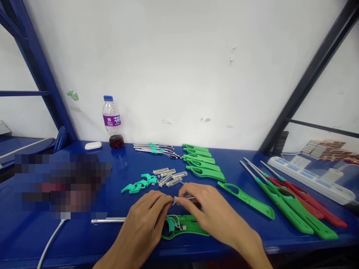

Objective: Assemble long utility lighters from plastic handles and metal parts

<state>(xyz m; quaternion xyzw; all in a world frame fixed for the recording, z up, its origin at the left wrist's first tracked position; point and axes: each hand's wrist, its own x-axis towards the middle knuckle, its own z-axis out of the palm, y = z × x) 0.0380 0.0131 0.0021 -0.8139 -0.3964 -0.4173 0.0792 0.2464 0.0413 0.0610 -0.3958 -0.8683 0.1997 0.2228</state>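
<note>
My right hand (pixel 209 209) pinches a small clear lighter fuel tank (pixel 176 200) by its body, with its left end showing past the fingers. At that end the fingertips of my left hand (pixel 147 213) are pressed together; whatever they grip is too small to make out. Under both hands lies an open green lighter shell half (pixel 193 227), partly covered by them. Inside it sit a teal trigger (pixel 169 225) and a looped white wire (pixel 178 221). A metal lighter tube (pixel 109 220) sticks out to the left, passing behind my left hand.
Loose teal triggers (pixel 137 185), clear fuel tanks (pixel 172 176), wired metal tubes (pixel 154 148) and green shell halves (pixel 202 160) lie behind my hands. Another shell half (pixel 246 200), green and red lighters (pixel 294 205) and a power strip (pixel 311 179) are right; a bottle (pixel 113 123) stands back left.
</note>
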